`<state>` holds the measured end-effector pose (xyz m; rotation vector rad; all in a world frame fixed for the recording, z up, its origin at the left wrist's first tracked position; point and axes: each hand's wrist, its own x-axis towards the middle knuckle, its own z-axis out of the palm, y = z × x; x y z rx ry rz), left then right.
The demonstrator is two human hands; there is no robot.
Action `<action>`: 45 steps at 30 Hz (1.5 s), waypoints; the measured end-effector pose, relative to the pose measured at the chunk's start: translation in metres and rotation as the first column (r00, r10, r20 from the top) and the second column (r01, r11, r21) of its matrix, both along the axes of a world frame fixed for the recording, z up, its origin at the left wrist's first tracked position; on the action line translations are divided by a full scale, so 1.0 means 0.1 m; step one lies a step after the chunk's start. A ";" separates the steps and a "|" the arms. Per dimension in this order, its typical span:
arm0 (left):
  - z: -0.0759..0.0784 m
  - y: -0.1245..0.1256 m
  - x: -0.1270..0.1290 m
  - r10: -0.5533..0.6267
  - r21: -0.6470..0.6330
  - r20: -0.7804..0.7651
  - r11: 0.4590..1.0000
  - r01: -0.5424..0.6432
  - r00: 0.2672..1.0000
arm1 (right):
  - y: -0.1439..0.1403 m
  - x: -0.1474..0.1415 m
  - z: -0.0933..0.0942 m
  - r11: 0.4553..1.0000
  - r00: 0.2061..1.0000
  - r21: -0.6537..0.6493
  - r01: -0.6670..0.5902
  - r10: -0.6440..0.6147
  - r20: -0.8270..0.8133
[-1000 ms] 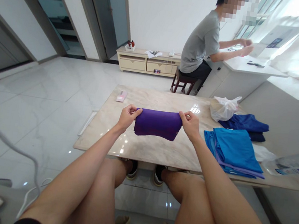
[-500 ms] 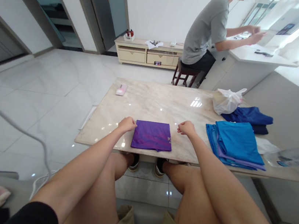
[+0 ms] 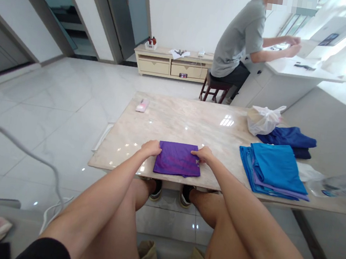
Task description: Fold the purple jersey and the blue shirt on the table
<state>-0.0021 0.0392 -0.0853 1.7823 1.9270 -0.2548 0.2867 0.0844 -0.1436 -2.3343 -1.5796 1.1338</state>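
Note:
A folded purple cloth (image 3: 177, 160) lies flat on the marble table (image 3: 193, 123), near its front edge. My left hand (image 3: 151, 148) is curled at the cloth's upper left corner and touches its edge. My right hand (image 3: 202, 154) lies on the cloth's upper right corner with its fingers over the edge. Both forearms reach out over my bare knees.
A stack of folded blue and purple cloths (image 3: 273, 169) lies to the right, with dark blue clothes (image 3: 288, 137) and a white plastic bag (image 3: 262, 120) behind it. A pink object (image 3: 142, 106) sits at the far left. A plastic bottle (image 3: 342, 183) lies at the right. A person (image 3: 240, 40) sits at a white desk beyond.
One second ago both hands held the purple cloth up in the air. They laid it flat on the table and let go, then came back to its two upper corners.

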 end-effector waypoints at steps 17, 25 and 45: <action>0.14 -0.09 0.02 0.026 0.067 0.014 0.997 -0.026 1.000 | -0.08 0.04 0.21 0.992 0.917 -0.089 0.089 -0.117 -0.381; 0.26 -0.05 0.12 0.065 0.190 0.037 0.979 -0.071 0.997 | -0.16 -0.04 0.28 0.993 0.905 -0.115 0.004 -0.052 -0.422; 0.98 -0.57 1.16 -0.192 0.473 0.098 0.872 0.124 0.976 | -1.60 2.13 1.89 0.759 0.749 0.350 0.548 -0.259 -0.610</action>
